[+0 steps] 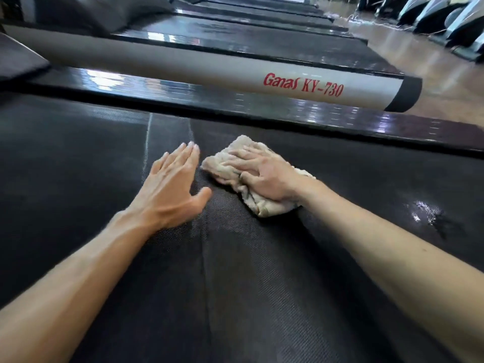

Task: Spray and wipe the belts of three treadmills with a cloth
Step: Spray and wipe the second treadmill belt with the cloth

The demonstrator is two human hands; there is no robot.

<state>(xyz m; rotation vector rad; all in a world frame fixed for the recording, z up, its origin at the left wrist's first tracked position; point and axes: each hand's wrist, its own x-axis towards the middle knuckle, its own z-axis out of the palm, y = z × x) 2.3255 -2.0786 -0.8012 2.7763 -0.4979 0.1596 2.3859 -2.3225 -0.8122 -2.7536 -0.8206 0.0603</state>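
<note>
Black, woven and faintly ribbed, the treadmill belt (262, 271) fills the near view, and the wiping step is plainly the one in hand. The right hand (264, 176) presses down on a crumpled beige cloth (251, 179), fingers spread over its top and the thumb tucked into a fold, so the cloth lies flat on the belt near the far side rail (288, 111). The left hand (170, 187) rests just beside the cloth, fingers straight and together, palm down on the belt, holding nothing. A wet patch (429, 213) glistens to the right, well apart from the cloth, so that stretch looks not yet wiped. No spray bottle is in view. The next move probably calls for dragging the cloth rightward across the damp patch under steady pressure, the left hand bracing. Further treadmills (235, 38) stand in a row beyond.
</note>
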